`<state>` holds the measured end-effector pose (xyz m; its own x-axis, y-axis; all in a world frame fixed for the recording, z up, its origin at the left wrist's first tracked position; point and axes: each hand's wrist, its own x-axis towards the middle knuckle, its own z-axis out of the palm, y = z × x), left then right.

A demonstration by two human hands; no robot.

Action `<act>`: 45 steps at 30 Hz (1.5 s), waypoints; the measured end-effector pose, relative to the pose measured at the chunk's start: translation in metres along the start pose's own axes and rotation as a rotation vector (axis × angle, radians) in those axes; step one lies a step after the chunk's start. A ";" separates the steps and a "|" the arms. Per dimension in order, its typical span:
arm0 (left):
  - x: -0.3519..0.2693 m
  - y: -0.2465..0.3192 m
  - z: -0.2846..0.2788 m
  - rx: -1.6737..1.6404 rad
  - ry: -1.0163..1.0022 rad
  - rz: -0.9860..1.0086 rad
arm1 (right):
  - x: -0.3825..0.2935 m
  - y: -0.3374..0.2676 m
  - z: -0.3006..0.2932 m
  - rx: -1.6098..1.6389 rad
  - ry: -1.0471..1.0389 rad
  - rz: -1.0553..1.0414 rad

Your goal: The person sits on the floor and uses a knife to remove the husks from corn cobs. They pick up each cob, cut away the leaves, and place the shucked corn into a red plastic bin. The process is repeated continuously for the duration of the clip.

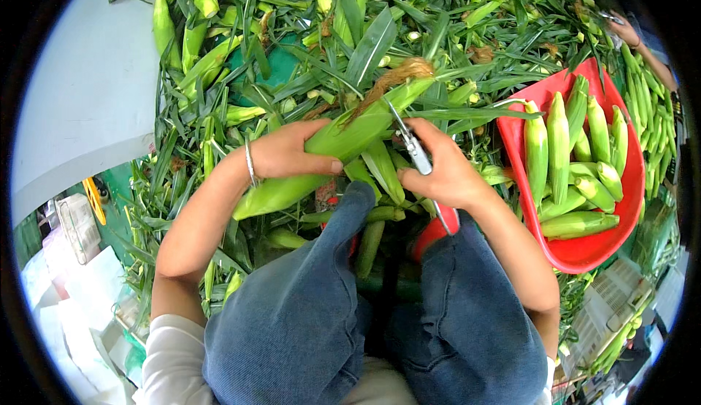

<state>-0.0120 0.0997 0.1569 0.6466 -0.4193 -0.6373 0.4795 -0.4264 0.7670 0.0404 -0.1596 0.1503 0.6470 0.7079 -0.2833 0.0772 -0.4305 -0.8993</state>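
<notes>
My left hand is wrapped around a green ear of corn in its husk, which lies slanted over my knees, its brown silk at the upper right end. Pruning shears are in my right hand; their blades point up beside the ear's silk end, and a red handle shows below the hand. Whether the blades touch the husk, I cannot tell. At my right stands a red plastic scoop-shaped basket with several trimmed ears of corn in it.
Cut husks, leaves and more ears cover the floor ahead. A pale panel stands at the left. At the far upper right, another person's hand holds a metal tool beside piled corn. A wire-handled basket lies lower right.
</notes>
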 end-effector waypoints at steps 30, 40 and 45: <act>0.048 -0.023 -0.003 -1.222 0.258 0.352 | 0.024 0.011 -0.015 0.620 0.304 0.187; 0.017 -0.042 -0.017 -1.476 0.841 0.602 | -0.002 0.008 0.036 0.892 -0.239 0.344; 0.016 -0.038 0.008 -1.524 0.839 0.725 | 0.008 -0.002 0.035 1.022 -0.134 0.447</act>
<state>-0.0250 0.1029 0.1172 0.7958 0.4816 -0.3671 -0.2418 0.8086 0.5364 0.0184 -0.1333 0.1384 0.3691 0.6857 -0.6273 -0.8396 -0.0434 -0.5415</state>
